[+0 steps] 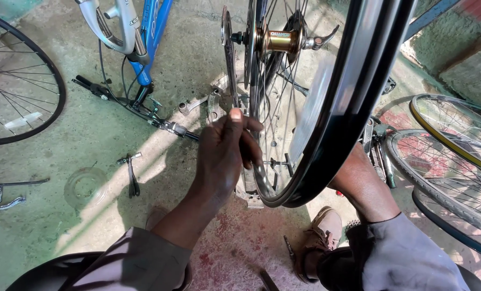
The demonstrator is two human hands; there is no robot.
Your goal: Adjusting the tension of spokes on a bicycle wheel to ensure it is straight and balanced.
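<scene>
The left hand (225, 153) pinches a thin metal spoke (244, 141) of the upright black-rimmed bicycle wheel (326, 129), grip closed, while the right hand's grip stays hidden behind the rim.

Glossy black metal rim (337, 124), shiny brass-coloured hub (281, 39), rough concrete floor (89, 140).

Rim (326, 145) black, glossy. Hub (279, 40) gold, spokes (273, 108) silver. Frame (153, 32) blue, fork (114, 27) silver-grey. Floor (63, 134) green-grey concrete with a red-speckled patch near the shoe (324, 226), which is beige. Sleeves (138, 264) grey. Right-side tyre (450, 134) has a yellow stripe.
</scene>
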